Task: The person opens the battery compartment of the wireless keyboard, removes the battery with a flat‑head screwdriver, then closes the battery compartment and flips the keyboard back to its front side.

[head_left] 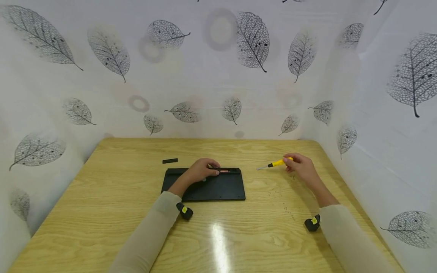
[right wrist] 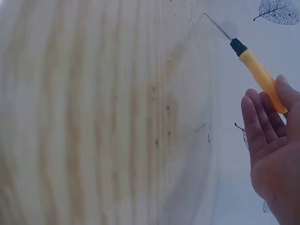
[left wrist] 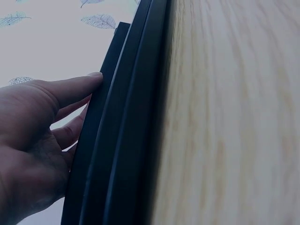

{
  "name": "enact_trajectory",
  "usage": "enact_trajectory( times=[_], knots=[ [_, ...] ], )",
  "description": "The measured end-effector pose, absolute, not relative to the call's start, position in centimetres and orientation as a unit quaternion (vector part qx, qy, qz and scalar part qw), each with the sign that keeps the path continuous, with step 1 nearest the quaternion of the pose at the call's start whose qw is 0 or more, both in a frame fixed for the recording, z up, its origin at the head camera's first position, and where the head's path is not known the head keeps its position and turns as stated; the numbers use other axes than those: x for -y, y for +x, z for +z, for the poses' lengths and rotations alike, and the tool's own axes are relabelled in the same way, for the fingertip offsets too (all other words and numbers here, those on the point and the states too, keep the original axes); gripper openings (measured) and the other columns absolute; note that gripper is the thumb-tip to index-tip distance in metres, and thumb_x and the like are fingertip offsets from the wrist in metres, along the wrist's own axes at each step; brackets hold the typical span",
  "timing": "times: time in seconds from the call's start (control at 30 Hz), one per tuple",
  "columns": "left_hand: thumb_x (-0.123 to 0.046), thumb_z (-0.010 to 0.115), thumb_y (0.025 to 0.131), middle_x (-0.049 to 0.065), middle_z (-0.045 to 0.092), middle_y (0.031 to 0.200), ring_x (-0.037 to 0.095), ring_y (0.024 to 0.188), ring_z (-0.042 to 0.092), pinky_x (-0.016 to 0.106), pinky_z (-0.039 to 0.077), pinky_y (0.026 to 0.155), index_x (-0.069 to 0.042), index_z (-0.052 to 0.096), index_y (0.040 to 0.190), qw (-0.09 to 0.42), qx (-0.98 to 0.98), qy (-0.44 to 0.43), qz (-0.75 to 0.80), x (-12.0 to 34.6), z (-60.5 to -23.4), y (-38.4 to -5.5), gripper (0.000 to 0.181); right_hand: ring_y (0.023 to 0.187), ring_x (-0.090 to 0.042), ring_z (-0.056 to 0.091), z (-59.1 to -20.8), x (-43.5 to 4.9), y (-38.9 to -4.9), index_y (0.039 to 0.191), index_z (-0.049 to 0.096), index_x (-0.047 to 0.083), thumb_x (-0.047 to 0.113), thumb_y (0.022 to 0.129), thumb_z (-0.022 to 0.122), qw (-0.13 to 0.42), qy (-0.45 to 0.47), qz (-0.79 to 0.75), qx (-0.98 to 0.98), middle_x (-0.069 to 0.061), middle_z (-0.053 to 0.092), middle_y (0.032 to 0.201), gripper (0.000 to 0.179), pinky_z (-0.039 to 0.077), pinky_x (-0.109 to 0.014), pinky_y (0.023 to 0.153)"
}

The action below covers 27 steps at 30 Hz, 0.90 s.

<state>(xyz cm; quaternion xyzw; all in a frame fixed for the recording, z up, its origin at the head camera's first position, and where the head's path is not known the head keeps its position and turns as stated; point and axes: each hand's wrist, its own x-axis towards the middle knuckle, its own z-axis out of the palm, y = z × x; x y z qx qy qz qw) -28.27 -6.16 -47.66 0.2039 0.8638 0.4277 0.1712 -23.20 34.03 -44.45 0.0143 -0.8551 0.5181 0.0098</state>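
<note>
Right hand [head_left: 302, 167] pinches screwdriver [head_left: 277, 163]; keyboard [head_left: 218, 189] lies left of its tip, long axis parallel to far edge of table [head_left: 102, 212], left hand [head_left: 200, 170] gripping keyboard's far rim.

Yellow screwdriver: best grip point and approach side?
I'd take the screwdriver by its thick yellow handle, coming from the right in the head view, where the right hand pinches it; the thin shaft points left, leaving the tip free.
</note>
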Motion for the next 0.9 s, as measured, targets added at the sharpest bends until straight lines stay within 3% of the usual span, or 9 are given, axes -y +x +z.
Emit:
enact_trajectory(
  times=[0.1, 0.27, 0.33, 0.53, 0.73, 0.9],
  knots=[
    [-0.021, 0.070, 0.097, 0.003, 0.067, 0.119, 0.018, 0.098, 0.063, 0.034, 0.054, 0.077, -0.016, 0.072, 0.120, 0.170, -0.864, 0.205, 0.426, 6.2, -47.6, -28.2, 0.023, 0.080, -0.029, 0.070, -43.9, -33.4, -22.8, 0.130, 0.061, -0.006, 0.029, 0.102, 0.062, 0.026, 0.014, 0.513, 0.858, -0.013, 0.068, 0.088, 0.045, 0.060, -0.045, 0.077],
    [-0.020, 0.069, 0.097, 0.003, 0.068, 0.121, 0.019, 0.101, 0.063, 0.035, 0.054, 0.078, -0.015, 0.072, 0.121, 0.162, -0.867, 0.212, 0.421, 6.3, -47.4, -28.2, 0.024, 0.078, -0.021, 0.071, -43.3, -32.8, -22.6, 0.130, 0.060, -0.005, 0.022, 0.101, 0.063, 0.019, 0.021, 0.520, 0.853, 0.009, 0.067, 0.081, 0.040, 0.059, -0.048, 0.080],
    [-0.021, 0.069, 0.097, 0.003, 0.068, 0.122, 0.020, 0.101, 0.063, 0.034, 0.054, 0.079, -0.015, 0.072, 0.121, 0.158, -0.869, 0.214, 0.417, 6.3, -47.4, -28.2, 0.025, 0.079, -0.020, 0.071, -43.7, -33.0, -22.9, 0.133, 0.059, -0.004, 0.022, 0.101, 0.063, 0.015, 0.031, 0.519, 0.854, 0.006, 0.068, 0.084, 0.041, 0.060, -0.046, 0.079],
    [-0.020, 0.069, 0.097, 0.003, 0.067, 0.120, 0.019, 0.100, 0.063, 0.035, 0.054, 0.078, -0.016, 0.072, 0.121, 0.160, -0.869, 0.210, 0.419, 6.6, -47.5, -28.2, 0.024, 0.081, -0.025, 0.069, -44.6, -32.9, -23.5, 0.132, 0.060, 0.000, 0.027, 0.101, 0.063, 0.052, 0.048, 0.475, 0.877, -0.019, 0.067, 0.101, 0.041, 0.061, -0.037, 0.075],
    [-0.020, 0.069, 0.097, 0.005, 0.067, 0.118, 0.018, 0.099, 0.064, 0.036, 0.054, 0.080, -0.013, 0.071, 0.121, 0.156, -0.867, 0.221, 0.418, 6.6, -47.4, -28.0, 0.025, 0.090, -0.017, 0.068, -44.4, -31.7, -23.2, 0.127, 0.062, -0.003, 0.026, 0.101, 0.063, 0.087, 0.070, 0.481, 0.870, -0.021, 0.064, 0.111, 0.039, 0.060, -0.036, 0.078],
    [-0.021, 0.069, 0.097, 0.005, 0.067, 0.118, 0.019, 0.098, 0.064, 0.035, 0.054, 0.076, -0.015, 0.071, 0.122, 0.162, -0.866, 0.220, 0.419, 6.4, -47.4, -28.1, 0.026, 0.091, -0.003, 0.069, -44.0, -30.7, -23.1, 0.128, 0.061, -0.005, 0.021, 0.101, 0.063, 0.095, 0.079, 0.533, 0.837, -0.016, 0.065, 0.113, 0.038, 0.058, -0.022, 0.082]
  ],
)
